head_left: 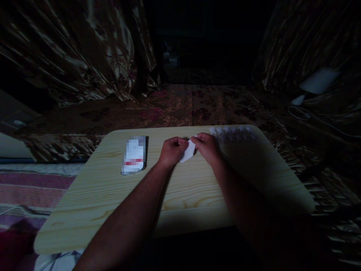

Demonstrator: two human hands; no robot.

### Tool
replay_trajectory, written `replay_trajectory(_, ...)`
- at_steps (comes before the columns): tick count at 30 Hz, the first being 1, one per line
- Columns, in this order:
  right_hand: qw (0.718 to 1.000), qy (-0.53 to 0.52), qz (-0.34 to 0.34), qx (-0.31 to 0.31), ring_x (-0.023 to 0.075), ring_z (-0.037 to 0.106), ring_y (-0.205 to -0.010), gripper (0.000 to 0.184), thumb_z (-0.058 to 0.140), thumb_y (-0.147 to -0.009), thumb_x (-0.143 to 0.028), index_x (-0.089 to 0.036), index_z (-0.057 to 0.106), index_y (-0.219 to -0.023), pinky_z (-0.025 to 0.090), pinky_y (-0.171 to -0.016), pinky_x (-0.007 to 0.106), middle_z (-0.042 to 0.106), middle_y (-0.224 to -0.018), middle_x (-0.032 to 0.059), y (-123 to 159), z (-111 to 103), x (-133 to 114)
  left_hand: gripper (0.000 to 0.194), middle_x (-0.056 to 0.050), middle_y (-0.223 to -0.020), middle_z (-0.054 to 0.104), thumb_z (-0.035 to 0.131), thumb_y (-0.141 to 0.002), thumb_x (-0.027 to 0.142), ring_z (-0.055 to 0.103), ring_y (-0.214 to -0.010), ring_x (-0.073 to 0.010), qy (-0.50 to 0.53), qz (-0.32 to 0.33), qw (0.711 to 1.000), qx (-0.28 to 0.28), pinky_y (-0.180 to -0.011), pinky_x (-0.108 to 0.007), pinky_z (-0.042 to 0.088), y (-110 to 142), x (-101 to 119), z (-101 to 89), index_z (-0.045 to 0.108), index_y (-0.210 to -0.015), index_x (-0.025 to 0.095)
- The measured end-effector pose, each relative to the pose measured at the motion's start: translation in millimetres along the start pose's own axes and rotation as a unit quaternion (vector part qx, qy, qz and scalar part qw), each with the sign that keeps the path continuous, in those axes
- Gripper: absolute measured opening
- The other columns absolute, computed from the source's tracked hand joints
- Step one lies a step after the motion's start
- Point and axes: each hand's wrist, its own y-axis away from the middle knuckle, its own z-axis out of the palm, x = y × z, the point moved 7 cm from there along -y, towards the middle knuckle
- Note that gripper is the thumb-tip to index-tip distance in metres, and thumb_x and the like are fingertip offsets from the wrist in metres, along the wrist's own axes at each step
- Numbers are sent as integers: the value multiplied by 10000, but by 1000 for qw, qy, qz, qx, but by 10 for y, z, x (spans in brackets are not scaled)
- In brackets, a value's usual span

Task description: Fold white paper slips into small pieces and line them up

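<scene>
A small white piece of folded paper (pixel 188 152) is held between both my hands over the far middle of a light wooden tabletop (pixel 180 195). My left hand (pixel 172 149) is curled closed, pinching the paper's left side. My right hand (pixel 207 146) is closed too, gripping the paper's upper right edge with fingertips. Both forearms reach in from the bottom of the view. A row of several small folded white paper pieces (pixel 231 132) lies along the table's far right edge, just right of my right hand.
A phone (pixel 134 155) lies flat on the table left of my hands. Patterned fabric (pixel 180 105) covers the surface beyond. A white device with a cable (pixel 318 82) sits far right. Striped bedding (pixel 31 188) lies at left. The room is dark.
</scene>
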Motion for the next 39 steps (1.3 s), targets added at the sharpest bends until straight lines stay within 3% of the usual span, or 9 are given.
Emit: replay_trajectory(39, 999, -27, 30, -14, 88, 424, -461, 271, 619, -750, -422, -173, 603, -645, 313, -455, 224, 523, -509, -37, 4, -32, 19, 326, -18, -650, 643, 761, -635, 416, 506, -506, -85, 18, -17, 1000, -5, -481, -207, 382, -10, -36, 5, 660, -741, 124)
